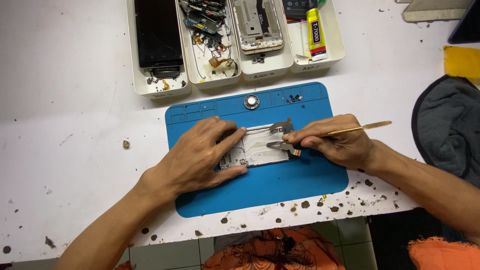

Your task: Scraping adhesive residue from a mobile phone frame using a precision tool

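An opened phone frame (260, 150) with bare metal and small parts inside lies on a blue work mat (260, 190). My left hand (200, 155) rests flat over its left end, thumb and forefinger bracketing the frame's edges. My right hand (335, 142) grips a thin brass-coloured pry tool (357, 129), whose flat handle sticks out to the right. The fingertips and tool tip press on the frame's right end, near an orange flex strip.
Four white trays (240, 70) stand at the back, holding a dark screen (157, 32), loose circuit parts, a gold phone frame (257, 25) and a yellow glue tube (316, 32). A round metal disc (251, 102) sits on the mat's top. A grey cloth (447, 130) lies at right.
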